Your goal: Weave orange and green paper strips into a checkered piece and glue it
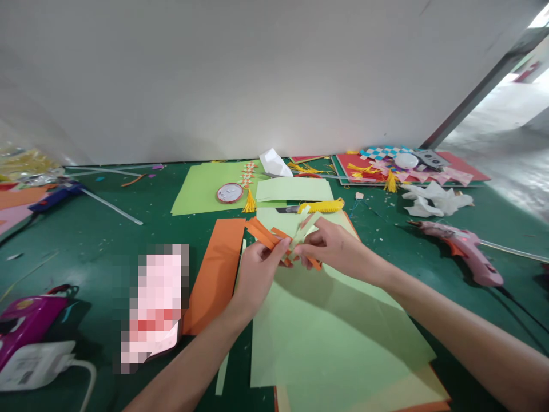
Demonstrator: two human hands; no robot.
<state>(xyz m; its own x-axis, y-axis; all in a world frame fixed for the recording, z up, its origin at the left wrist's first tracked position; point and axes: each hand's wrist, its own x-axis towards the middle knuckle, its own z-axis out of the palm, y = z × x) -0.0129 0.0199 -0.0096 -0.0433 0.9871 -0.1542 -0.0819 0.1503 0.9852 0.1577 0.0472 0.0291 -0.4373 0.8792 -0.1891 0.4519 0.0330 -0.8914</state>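
Observation:
My left hand pinches the orange paper strips between thumb and fingers. Opposite it, my right hand closes on pale green paper strips that cross the orange ones. Both hands meet over a large pale green sheet. Where the strips join, my fingers partly cover them. Just beyond lies a yellow utility knife with its blade pointing left. An orange paper piece rests left of my left hand.
A pink glue gun lies at right, near crumpled tissue. At left are a phone, a blue glue gun and a white charger. A round tin and yellow tassel sit behind; a pale wall borders the table.

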